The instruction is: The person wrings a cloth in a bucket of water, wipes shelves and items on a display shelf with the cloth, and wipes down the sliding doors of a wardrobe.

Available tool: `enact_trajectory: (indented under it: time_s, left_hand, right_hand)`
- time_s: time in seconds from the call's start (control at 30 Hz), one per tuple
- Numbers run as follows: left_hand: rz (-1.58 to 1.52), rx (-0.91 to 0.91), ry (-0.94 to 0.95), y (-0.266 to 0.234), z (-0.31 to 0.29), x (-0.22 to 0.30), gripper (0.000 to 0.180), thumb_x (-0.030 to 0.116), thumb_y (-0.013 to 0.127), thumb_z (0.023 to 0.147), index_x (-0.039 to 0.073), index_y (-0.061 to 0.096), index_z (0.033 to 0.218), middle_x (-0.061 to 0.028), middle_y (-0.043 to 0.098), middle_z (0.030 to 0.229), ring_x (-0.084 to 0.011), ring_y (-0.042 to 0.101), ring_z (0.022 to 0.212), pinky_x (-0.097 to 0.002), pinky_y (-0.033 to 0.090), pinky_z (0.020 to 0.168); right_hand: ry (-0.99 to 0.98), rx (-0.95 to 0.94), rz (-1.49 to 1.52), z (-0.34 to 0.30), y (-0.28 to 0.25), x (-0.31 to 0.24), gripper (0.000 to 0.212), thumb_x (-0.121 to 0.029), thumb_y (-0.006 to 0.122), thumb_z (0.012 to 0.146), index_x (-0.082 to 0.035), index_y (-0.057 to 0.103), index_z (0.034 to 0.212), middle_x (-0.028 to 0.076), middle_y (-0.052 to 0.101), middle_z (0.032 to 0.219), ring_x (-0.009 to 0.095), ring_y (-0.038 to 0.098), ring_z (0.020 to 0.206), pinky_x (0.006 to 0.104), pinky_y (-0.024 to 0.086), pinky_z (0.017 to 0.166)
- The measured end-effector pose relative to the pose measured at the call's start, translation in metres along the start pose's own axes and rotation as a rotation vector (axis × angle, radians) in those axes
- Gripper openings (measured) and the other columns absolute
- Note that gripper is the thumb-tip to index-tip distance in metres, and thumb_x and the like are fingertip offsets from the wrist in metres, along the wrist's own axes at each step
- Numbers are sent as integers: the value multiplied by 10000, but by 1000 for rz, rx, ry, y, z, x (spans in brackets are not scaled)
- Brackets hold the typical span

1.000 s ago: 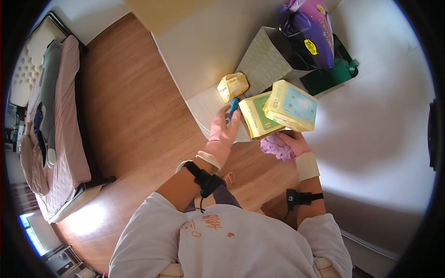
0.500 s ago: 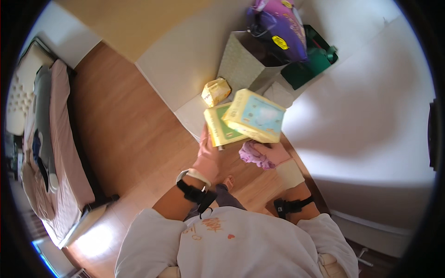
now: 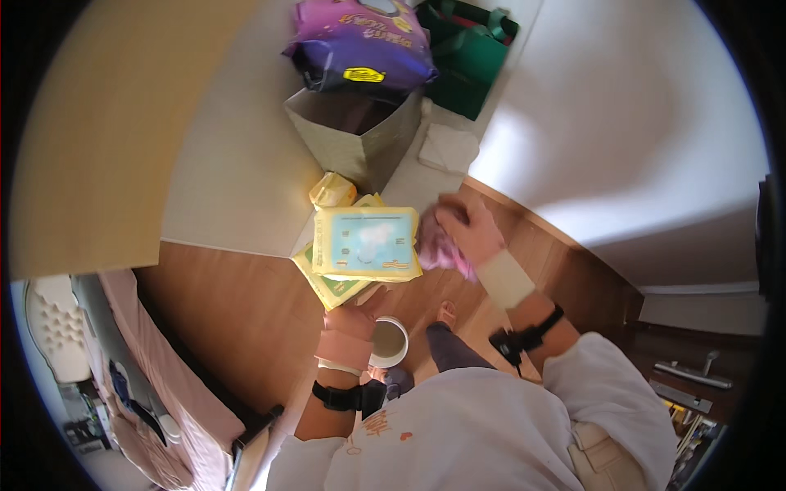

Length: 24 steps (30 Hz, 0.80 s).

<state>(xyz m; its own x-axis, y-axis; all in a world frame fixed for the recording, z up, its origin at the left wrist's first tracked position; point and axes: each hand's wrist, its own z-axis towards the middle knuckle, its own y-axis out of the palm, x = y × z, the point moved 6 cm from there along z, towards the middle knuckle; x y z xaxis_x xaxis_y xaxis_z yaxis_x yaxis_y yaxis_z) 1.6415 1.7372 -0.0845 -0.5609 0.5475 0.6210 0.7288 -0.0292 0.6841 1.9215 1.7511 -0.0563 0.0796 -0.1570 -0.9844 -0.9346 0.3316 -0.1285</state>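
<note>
Far left: bed (image 3: 168,372), pink sheet. Next, lower packet (image 3: 314,277), yellow-green, rotated under the upper packet (image 3: 367,240), yellow with a blue panel. Small yellow pack (image 3: 331,191) just behind them, by the grey bin (image 3: 323,135). Left hand (image 3: 350,321) at the stack's near edge, supporting it from below; fingers mostly hidden, can't tell how far they're closed. White bucket (image 3: 405,345) on the floor, right of that wrist.

Packets look soft-sided, likely moderately heavy and a bit slick; top one could slide. Best hold: palm flat underneath, thumb over the near edge, no squeezing the middle.

Right of stack: purple cloth (image 3: 434,244), bunched, light and limp, any handful works. Right hand (image 3: 475,232) has fingers curled around it, motion-blurred. Green bag (image 3: 465,72) beyond.
</note>
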Motion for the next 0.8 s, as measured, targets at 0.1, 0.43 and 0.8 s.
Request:
enact_trajectory:
  time_s: [0.1,0.43,0.8]
  left_hand:
    - [-102,225,-74,7,17,-4,467,364,429,1013,103,428,1400,-168,489,1410,-386,535,1235,-595,508,974]
    - [-297,143,-139,23,19,5,609,485,458,978,43,440,1398,-188,472,1430,-411,481,1294,-580,478,1017]
    - [261,-101,-145,65,2,15,456,211,475,1007,26,391,1415,-179,477,1427,-340,481,1309,-431,428,1109]
  right_hand:
    - [-309,-21,-313,49,18,-30,404,-150,663,833,-26,609,1213,143,673,1090,288,650,1010,354,523,898]
    - [-623,-315,-748,3,42,11,396,-188,739,710,-96,662,1087,91,664,1072,344,594,1036,412,494,913]
    - [165,-234,433,-40,-5,65,569,54,662,815,-26,517,1359,64,612,1222,146,575,1101,300,488,946]
